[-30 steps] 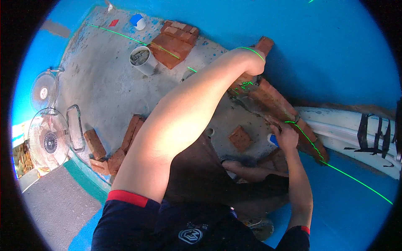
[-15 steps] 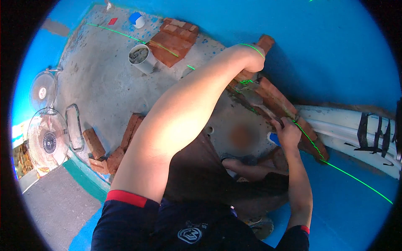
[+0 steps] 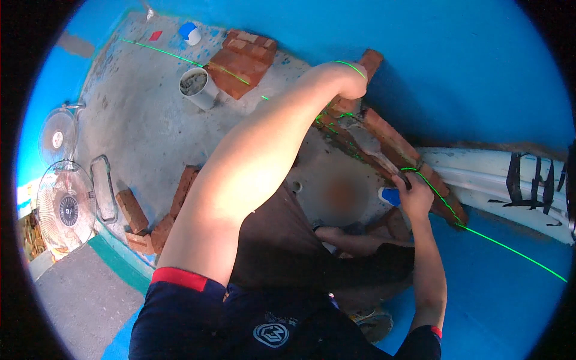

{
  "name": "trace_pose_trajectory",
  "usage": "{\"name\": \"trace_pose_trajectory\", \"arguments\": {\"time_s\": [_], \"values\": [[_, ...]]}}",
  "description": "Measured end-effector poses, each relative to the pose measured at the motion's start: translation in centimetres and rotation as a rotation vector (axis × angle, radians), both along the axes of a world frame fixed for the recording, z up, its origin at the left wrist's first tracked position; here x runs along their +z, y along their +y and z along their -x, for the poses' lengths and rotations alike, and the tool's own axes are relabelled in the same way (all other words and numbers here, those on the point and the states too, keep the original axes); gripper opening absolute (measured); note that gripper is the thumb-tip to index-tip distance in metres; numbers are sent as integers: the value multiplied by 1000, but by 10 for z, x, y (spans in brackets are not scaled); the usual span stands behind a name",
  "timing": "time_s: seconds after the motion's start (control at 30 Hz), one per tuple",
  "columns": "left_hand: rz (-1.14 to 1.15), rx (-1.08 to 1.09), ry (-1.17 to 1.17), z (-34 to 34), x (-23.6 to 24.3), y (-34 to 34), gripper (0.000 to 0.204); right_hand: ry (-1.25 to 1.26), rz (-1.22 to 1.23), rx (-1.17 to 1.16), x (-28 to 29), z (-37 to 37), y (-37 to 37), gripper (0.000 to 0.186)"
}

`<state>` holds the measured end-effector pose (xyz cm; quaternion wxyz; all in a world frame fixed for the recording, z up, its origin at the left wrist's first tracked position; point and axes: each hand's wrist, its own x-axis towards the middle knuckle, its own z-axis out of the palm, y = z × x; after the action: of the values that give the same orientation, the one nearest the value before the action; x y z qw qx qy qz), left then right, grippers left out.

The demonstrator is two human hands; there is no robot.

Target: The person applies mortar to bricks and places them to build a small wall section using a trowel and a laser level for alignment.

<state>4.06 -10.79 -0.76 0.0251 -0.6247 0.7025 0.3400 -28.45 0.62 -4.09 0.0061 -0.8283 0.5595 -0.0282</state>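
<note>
My right hand point(image 3: 416, 195) is closed round the handle of a trowel point(image 3: 364, 139), whose mortar-smeared blade points up and left along the brickwork. At the far end of a low row of red bricks point(image 3: 393, 135), against the blue wall, my left hand point(image 3: 354, 84) bends down over a red brick point(image 3: 371, 62). One end of that brick sticks out past the hand; my wrist hides most of the fingers. Below the left hand, grey mortar and brick show at the row's end. A white and blue container point(image 3: 390, 196) stands beside my right hand.
A white bucket of mortar point(image 3: 205, 96) stands near stacked bricks point(image 3: 240, 63). More bricks point(image 3: 132, 210) and two fans point(image 3: 67, 207) are at left. White pipes point(image 3: 480, 180) tied with black strips lie at right. A green light line point(image 3: 510, 249) crosses floor, bricks and wall.
My left hand and its brick have shifted slightly left. The trowel remains in my right hand, with more of its blade and shaft showing now. The whole view has moved a little.
</note>
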Motion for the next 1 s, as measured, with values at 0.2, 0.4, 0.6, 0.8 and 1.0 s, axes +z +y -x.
{"name": "trace_pose_trajectory", "arguments": {"time_s": [0.2,0.4,0.6,0.8,1.0], "values": [[-6,-28,-23,-9,7,2,39,-132,100,-124,26,26,19,43],[9,-65,-70,-25,-9,-2,40,-403,69,-312,89,55,65,35],[171,-113,-145,-38,-18,5,41,-590,179,-622,143,102,177,27],[521,-95,20,-4,19,22,31,-762,234,-956,172,138,317,34],[607,-269,257,80,51,79,23,-812,211,-1457,214,128,435,36]]}}
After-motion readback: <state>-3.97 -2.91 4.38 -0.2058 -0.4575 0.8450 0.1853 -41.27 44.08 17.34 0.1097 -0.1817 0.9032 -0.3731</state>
